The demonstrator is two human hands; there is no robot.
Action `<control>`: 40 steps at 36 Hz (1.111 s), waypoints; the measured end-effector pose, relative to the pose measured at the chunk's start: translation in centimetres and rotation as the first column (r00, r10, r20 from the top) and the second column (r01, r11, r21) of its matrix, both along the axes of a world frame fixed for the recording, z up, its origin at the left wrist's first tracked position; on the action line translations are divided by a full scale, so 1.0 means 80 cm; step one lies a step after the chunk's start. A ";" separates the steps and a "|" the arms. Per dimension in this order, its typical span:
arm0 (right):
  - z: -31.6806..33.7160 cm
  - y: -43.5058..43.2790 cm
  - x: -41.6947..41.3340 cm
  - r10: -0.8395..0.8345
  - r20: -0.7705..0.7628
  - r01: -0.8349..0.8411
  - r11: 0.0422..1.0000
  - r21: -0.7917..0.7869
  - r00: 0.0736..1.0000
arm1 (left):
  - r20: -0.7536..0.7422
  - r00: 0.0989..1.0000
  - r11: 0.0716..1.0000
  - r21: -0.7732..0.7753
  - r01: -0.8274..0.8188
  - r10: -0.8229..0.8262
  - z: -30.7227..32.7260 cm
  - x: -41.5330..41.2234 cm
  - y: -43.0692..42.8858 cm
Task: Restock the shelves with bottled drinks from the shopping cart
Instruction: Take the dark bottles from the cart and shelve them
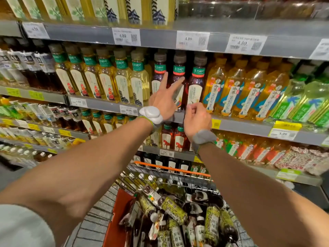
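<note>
Bottled drinks [175,212] lie heaped on their sides in the shopping cart [170,168] below the person's arms. They are dark bottles with yellow-green patterned labels, mixed with a few white-capped ones, and they are piled against the wire front under the orange bar. Above the cart the shelf [249,128] is packed tight with upright bottles. Pale yellow tea bottles [122,77] stand on the left, three dark red bottles [197,81] in the middle, amber bottles [235,86] next to those and green-labelled bottles [302,98] at the far right.

The left hand [164,102], with a white wristband [151,114], is raised in front of the dark red bottles. Its fingers are straight and spread apart, and the fingertips lie against the bottle fronts. Whether the thumb reaches round a bottle I cannot tell. The right hand [197,120], with a grey wristband [203,138], sits just beside it at the shelf lip, its fingers curled in with nothing visible between them. White price tags [126,36] marked 4.89 hang on the rail above.
</note>
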State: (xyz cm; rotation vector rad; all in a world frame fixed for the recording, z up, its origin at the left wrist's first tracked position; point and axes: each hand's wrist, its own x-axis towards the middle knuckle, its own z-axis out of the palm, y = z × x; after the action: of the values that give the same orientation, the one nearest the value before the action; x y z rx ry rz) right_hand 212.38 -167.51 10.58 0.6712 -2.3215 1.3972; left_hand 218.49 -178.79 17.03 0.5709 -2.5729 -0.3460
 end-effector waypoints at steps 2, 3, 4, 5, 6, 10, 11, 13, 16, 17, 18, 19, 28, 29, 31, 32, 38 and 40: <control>-0.022 0.001 0.015 0.080 0.088 -0.079 0.997 -0.014 0.993 | -0.110 0.994 1.000 0.026 0.014 -0.011 -0.021 0.014 0.001; -0.035 -0.002 0.019 0.111 0.145 -0.116 0.993 0.026 0.983 | -0.167 0.986 0.999 0.050 0.001 0.007 -0.035 0.019 0.002; -0.050 -0.003 0.026 0.135 0.206 -0.158 0.982 0.100 0.969 | -0.192 0.981 0.998 0.062 -0.024 0.036 -0.053 0.024 0.002; -0.078 -0.006 0.037 0.136 0.258 -0.181 0.971 0.158 0.956 | -0.183 0.980 0.995 0.087 -0.057 0.072 -0.083 0.036 0.001; -0.088 0.000 0.043 0.137 0.263 -0.189 0.965 0.182 0.955 | -0.157 0.985 0.992 0.114 -0.055 0.073 -0.098 0.043 0.005; -0.178 -0.004 0.104 0.195 0.374 -0.293 0.929 0.226 0.907 | 0.038 0.997 0.946 0.314 -0.080 0.071 -0.207 0.113 0.002; -0.207 -0.001 0.124 0.199 0.406 -0.316 0.916 0.247 0.892 | 0.095 0.990 0.927 0.350 -0.132 0.105 -0.242 0.136 0.005; -0.242 0.007 0.152 0.200 0.441 -0.347 0.894 0.282 0.875 | 0.221 0.964 0.890 0.396 -0.227 0.147 -0.286 0.163 0.012; -0.292 0.016 0.185 0.175 0.508 -0.367 0.878 0.307 0.844 | 0.315 0.935 0.812 0.494 -0.310 0.166 -0.347 0.197 0.020; -0.312 0.022 0.197 0.162 0.547 -0.386 0.864 0.325 0.821 | 0.343 0.925 0.794 0.512 -0.328 0.160 -0.369 0.215 0.025; -0.328 0.021 0.207 0.131 0.579 -0.394 0.847 0.356 0.805 | 0.363 0.921 0.778 0.534 -0.331 0.143 -0.388 0.230 0.026; -0.344 0.021 0.217 0.109 0.582 -0.381 0.848 0.368 0.806 | 0.373 0.919 0.772 0.545 -0.328 0.128 -0.407 0.243 0.027; -0.444 0.015 0.290 -0.103 0.690 -0.279 0.864 0.418 0.716 | 0.540 0.809 0.636 0.545 -0.546 0.232 -0.514 0.324 0.036; -0.460 0.014 0.301 -0.112 0.711 -0.281 0.867 0.411 0.694 | 0.554 0.799 0.636 0.533 -0.558 0.236 -0.521 0.332 0.037; -0.502 0.001 0.326 -0.124 0.735 -0.281 0.872 0.402 0.666 | 0.569 0.778 0.646 0.493 -0.582 0.266 -0.549 0.348 0.034; -0.504 0.000 0.324 -0.118 0.746 -0.285 0.876 0.388 0.655 | 0.562 0.781 0.682 0.459 -0.569 0.273 -0.549 0.343 0.035; -0.531 -0.036 0.329 -0.035 0.800 -0.286 0.924 0.255 0.599 | 0.511 0.788 0.684 0.440 -0.583 0.343 -0.581 0.340 0.047; -0.537 -0.044 0.327 -0.022 0.822 -0.345 0.901 0.263 0.569 | 0.420 0.806 0.625 0.511 -0.590 0.417 -0.595 0.347 0.048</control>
State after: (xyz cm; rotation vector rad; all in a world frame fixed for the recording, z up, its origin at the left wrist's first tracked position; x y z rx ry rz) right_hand 238.50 -170.99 -32.40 0.3667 -3.4416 1.5307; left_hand 246.29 -174.98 -30.57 1.6573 -2.3329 -0.9889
